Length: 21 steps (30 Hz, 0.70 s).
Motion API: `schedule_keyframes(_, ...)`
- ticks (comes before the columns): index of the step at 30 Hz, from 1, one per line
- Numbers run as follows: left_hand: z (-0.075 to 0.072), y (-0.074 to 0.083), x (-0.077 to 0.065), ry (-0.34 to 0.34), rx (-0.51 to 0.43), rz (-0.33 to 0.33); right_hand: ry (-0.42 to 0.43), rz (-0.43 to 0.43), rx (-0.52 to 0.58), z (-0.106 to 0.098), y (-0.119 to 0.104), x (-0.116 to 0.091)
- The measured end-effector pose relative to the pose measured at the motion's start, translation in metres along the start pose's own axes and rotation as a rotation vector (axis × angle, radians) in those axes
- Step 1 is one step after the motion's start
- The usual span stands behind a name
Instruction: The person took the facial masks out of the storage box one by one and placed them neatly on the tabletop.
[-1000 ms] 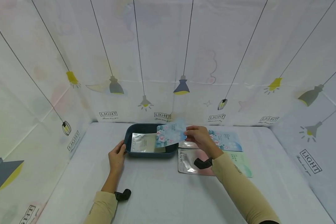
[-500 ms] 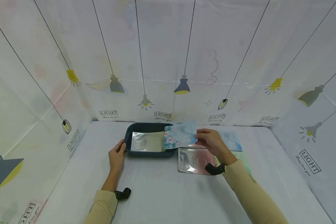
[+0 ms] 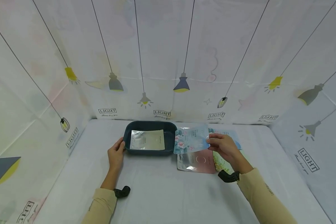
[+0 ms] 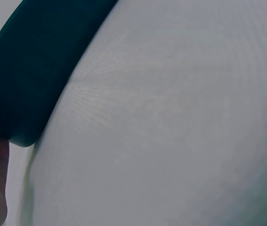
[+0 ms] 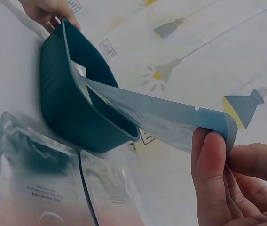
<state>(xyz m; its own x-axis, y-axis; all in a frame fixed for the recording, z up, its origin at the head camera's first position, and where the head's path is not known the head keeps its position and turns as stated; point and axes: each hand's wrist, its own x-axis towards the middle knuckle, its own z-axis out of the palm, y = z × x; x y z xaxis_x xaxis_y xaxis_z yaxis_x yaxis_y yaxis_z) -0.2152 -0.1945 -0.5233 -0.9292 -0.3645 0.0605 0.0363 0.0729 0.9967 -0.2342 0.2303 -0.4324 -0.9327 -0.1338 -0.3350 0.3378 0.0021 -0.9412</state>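
Note:
My right hand (image 3: 225,148) pinches a blue floral sheet mask sachet (image 3: 192,140) by its right edge, thumb against fingers. The sachet is held up beside the right end of a dark teal plastic basket (image 3: 145,125) and overlaps the pink sachets below. At the basket's left end my left hand (image 3: 116,157) holds the rim. A silver and beige sachet (image 3: 147,140) lies inside. In the right wrist view the blue sachet shows nearly edge-on, its far end overlapping the basket wall (image 5: 77,117).
Right of the basket, a silver and pink sachet (image 3: 197,161) lies on the white table (image 3: 162,193), with a green one (image 3: 222,162) next to it. Behind my right hand lies another blue sachet (image 3: 231,134). A cloth printed with lamps (image 3: 162,62) hangs behind.
My right hand has moved to the right with the blue sachet, from over the basket to beside its right end. The left hand and basket have stayed put.

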Motion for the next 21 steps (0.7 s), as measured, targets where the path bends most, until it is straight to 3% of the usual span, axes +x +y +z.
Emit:
schedule_keyframes(5, 0.0, -0.001, 0.001, 0.001, 0.013, 0.001, -0.002, 0.011, 0.011, -0.009, 0.004, -0.007)
schedule_keyframes(8, 0.0, -0.012, 0.006, 0.009, 0.009, -0.009, 0.003, 0.02, 0.008, -0.013, 0.007, -0.012)
schedule_keyframes(11, 0.0, -0.012, 0.007, 0.011, 0.007, -0.018, 0.013, 0.031, -0.008, -0.017, 0.012, -0.017)
schedule_keyframes(15, 0.001, 0.0, 0.001, 0.008, 0.016, -0.007, 0.018, 0.049, -0.032, -0.021, 0.022, -0.022)
schedule_keyframes(21, 0.001, 0.002, 0.0, 0.01, 0.012, -0.009, 0.029, 0.089, -0.039, -0.025, 0.039, -0.029)
